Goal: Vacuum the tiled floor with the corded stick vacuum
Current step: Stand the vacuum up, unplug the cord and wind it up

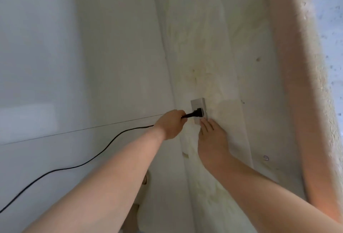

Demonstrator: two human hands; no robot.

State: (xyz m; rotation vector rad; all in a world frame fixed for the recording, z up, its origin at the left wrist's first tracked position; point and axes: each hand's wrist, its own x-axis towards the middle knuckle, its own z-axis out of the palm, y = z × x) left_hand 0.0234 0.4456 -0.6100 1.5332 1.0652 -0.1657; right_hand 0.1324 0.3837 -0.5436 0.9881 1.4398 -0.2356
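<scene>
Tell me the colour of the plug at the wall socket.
Black, like its cord. The plug shows in the head view.

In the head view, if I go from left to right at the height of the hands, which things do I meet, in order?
black cord → left hand gripping the cord → black plug → white wall socket → right hand, fingers straight against the wall below the socket.
</scene>
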